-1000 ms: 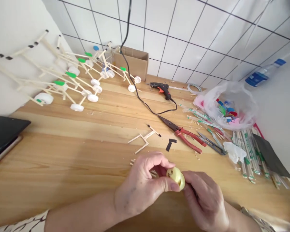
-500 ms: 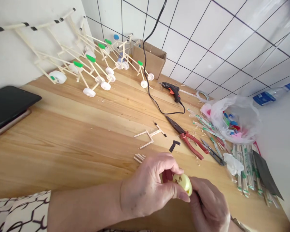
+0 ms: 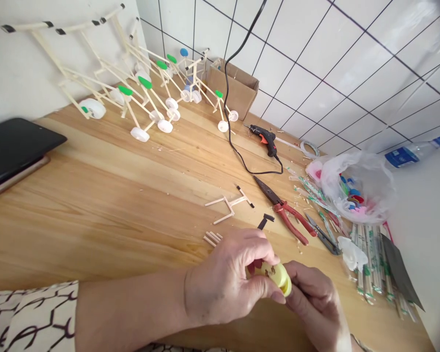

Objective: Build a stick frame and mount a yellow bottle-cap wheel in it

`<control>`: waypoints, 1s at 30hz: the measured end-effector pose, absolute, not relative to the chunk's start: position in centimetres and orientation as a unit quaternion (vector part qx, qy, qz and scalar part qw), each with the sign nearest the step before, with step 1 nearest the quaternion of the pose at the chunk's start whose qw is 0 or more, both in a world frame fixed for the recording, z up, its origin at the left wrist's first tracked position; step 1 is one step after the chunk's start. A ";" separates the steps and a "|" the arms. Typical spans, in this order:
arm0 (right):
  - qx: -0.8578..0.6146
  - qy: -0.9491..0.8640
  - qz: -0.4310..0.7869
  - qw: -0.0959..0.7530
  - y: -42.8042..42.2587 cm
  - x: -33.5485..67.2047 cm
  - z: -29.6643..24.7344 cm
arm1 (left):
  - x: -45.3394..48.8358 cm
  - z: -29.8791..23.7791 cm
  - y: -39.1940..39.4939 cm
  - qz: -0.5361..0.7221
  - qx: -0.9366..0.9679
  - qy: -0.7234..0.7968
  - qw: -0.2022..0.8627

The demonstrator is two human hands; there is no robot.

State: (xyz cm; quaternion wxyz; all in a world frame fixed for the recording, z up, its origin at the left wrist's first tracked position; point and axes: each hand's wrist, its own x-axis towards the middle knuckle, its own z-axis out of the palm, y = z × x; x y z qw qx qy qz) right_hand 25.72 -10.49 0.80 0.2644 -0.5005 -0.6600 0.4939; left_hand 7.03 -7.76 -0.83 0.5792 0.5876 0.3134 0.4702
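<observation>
The left hand [image 3: 227,281] was clamped on a small, rounded yellow case [image 3: 278,275], its thumb along the near side and its fingers over the far side. The case was held up above the near part of the desk [image 3: 113,220], between the two hands. As far as it showed, its long axis slanted from upper left, where the left hand hid that end, to lower right. The lower-right end, with a narrow gap beside its rim, pointed toward the right hand [image 3: 315,305]. Brown markings showed on the upper surface.

The right hand's thumb and forefinger were drawn close together at that end; whether they gripped the rim or something small between them could not be told.

Just beyond the left hand lay a bundle of short sticks [image 3: 212,238], a black strip [image 3: 264,222] and a small stick frame [image 3: 232,205] with black tips. To the right of these, red-handled pliers [image 3: 286,210] pointed their nose toward the upper left, and scissors [image 3: 322,234] lay beside them, blades likewise aimed. Farther back stood wheeled stick models [image 3: 143,93] with green pieces, near a cardboard box [image 3: 238,93].
</observation>
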 end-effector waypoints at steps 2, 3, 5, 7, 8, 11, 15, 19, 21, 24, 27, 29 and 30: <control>-0.503 -0.714 0.399 0.280 -10.8 25.3 0.9 | 7.1 -0.7 -7.8 0.468 0.577 0.323 0.587; -0.503 -0.737 0.346 0.291 -11.0 25.1 1.0 | 7.2 -0.6 -7.8 0.466 0.569 0.329 0.592; -0.507 -0.763 0.249 0.315 -11.6 24.8 0.9 | 7.2 -0.5 -7.8 0.460 0.558 0.343 0.600; -0.517 -0.766 0.197 0.327 -12.1 24.7 0.8 | 7.2 -0.4 -7.9 0.455 0.554 0.352 0.601; -0.523 -0.762 0.199 0.325 -12.2 24.7 0.8 | 7.2 -0.4 -8.0 0.454 0.556 0.352 0.600; -0.526 -0.731 0.313 0.302 -11.9 25.0 0.9 | 7.1 -0.5 -8.1 0.466 0.567 0.335 0.591; -0.491 -0.638 0.532 0.263 -10.6 25.6 1.1 | 6.9 -0.5 -7.9 0.473 0.578 0.312 0.587; -0.486 -0.622 0.566 0.237 -9.5 25.8 1.2 | 6.8 -0.2 -7.4 0.458 0.590 0.323 0.581; -0.490 -0.629 0.558 0.232 -9.3 25.8 1.2 | 6.7 -0.1 -7.0 0.446 0.590 0.338 0.582; -0.495 -0.632 0.552 0.229 -9.1 25.9 1.3 | 6.6 0.1 -6.6 0.409 0.579 0.368 0.601; -0.501 -0.618 0.559 0.233 -9.0 26.1 1.4 | 6.5 0.3 -6.3 0.386 0.535 0.391 0.642; -0.506 -0.599 0.573 0.240 -9.0 26.2 1.4 | 6.4 0.4 -6.2 0.389 0.485 0.386 0.682; -0.507 -0.591 0.578 0.243 -8.9 26.2 1.4 | 6.3 0.4 -6.2 0.387 0.462 0.381 0.702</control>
